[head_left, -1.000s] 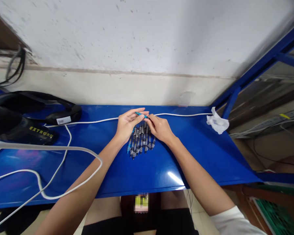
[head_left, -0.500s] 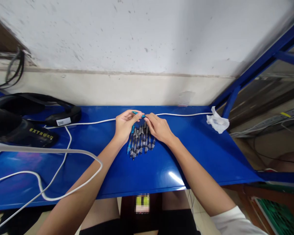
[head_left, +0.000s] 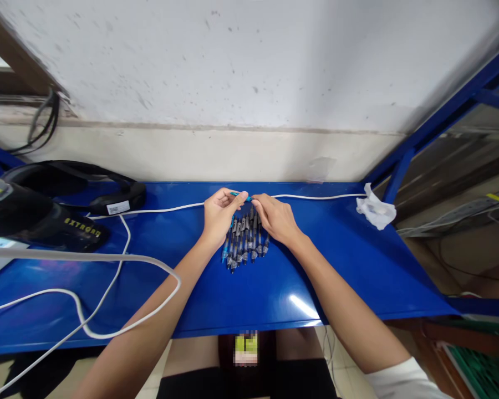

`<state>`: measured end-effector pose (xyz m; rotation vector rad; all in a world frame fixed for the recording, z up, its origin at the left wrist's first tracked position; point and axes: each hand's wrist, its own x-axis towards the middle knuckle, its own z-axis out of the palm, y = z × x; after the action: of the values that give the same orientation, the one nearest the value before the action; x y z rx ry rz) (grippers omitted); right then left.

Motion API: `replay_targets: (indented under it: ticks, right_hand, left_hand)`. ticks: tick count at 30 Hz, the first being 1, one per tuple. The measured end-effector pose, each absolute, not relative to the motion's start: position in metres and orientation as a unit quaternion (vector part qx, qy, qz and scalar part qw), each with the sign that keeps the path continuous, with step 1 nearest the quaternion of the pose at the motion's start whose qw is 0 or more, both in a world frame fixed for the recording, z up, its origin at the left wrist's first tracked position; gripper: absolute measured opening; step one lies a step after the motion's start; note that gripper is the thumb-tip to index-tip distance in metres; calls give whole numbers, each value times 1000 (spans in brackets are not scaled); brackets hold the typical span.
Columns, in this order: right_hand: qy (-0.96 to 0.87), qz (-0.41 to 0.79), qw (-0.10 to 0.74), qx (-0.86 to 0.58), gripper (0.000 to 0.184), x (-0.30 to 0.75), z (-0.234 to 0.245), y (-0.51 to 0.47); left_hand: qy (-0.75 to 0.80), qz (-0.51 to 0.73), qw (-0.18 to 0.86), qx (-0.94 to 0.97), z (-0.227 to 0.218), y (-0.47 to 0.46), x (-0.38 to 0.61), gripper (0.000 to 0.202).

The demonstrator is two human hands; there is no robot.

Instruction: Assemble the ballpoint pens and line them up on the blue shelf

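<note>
My left hand (head_left: 221, 213) is closed around a blue pen (head_left: 235, 194), whose turquoise end shows above the fingers. The fingers of my right hand (head_left: 276, 217) pinch the other end of that pen, close to my left thumb. Just below both hands, a row of pens (head_left: 244, 241) lies side by side on the blue tabletop. Most of these are dark with grey clips and clear wrap at their lower ends; the leftmost is blue. My hands partly cover the pens' upper ends.
A black handheld device marked EXTRORD (head_left: 66, 230) and a black headset-like strap (head_left: 120, 191) stand at the left. A white cable (head_left: 166, 271) loops over the left side. Crumpled white tissue (head_left: 375, 208) lies at the right, near the blue frame (head_left: 399, 166).
The whole view has shifted slightly, so everything sits a little further right. Both hands stay together on the blue pen, with the right fingertips a little closer over its end.
</note>
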<state>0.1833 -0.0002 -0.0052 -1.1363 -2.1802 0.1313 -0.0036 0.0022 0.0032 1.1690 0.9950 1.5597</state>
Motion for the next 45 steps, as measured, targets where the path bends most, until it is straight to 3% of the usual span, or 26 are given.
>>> replay_targets:
  ticks: [7, 14, 22, 30, 45]
  right_hand:
    - [-826, 72, 331, -450, 25, 183, -7, 1]
    - [-841, 31, 330, -427, 36, 183, -3, 1]
    - [-812, 79, 347, -463, 13, 187, -5, 3]
    - [-816, 9, 347, -462, 34, 189, 0, 2]
    - [-815, 4, 355, -458, 30, 189, -7, 4]
  left_hand:
    - [423, 621, 456, 477, 0, 3, -4, 32]
    - [417, 629, 457, 471, 0, 4, -4, 35]
    - [406, 641, 447, 474, 3, 5, -7, 34]
    - [364, 653, 518, 416, 5, 10, -15, 39]
    - [334, 619, 532, 471, 3, 9, -10, 39]
